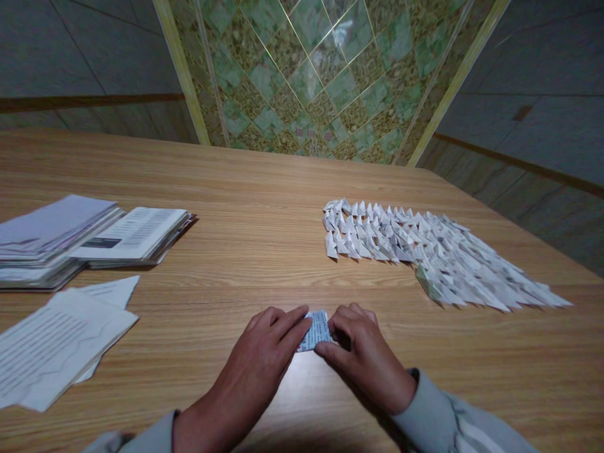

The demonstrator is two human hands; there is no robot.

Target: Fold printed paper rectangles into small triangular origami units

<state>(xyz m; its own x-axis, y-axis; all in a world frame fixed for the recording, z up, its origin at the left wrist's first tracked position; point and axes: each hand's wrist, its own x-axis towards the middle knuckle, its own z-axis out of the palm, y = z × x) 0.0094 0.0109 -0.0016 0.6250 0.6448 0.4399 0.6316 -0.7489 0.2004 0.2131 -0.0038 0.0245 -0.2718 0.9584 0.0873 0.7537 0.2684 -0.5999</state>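
A small folded piece of printed paper point(315, 331), bluish with dense dark text, lies on the table between my two hands. The fingers of my left hand point(270, 336) are close together and press on its left side; the left thumb is hidden. My right hand point(362, 343) pinches the paper's right edge, its thumb at the lower right corner and its other fingers curled. Far to the right stand rows of folded paper pieces point(372, 233), pointed and mostly white, with a greenish one point(428, 284) at the near edge.
On the left of the wooden table point(226, 251) are a stack of papers point(56, 226) and a smaller printed stack point(134, 236). Nearer me, loose sheets point(61, 340) overlap. Beyond the table's far edge is a green tiled surface point(311, 82) between grey panels.
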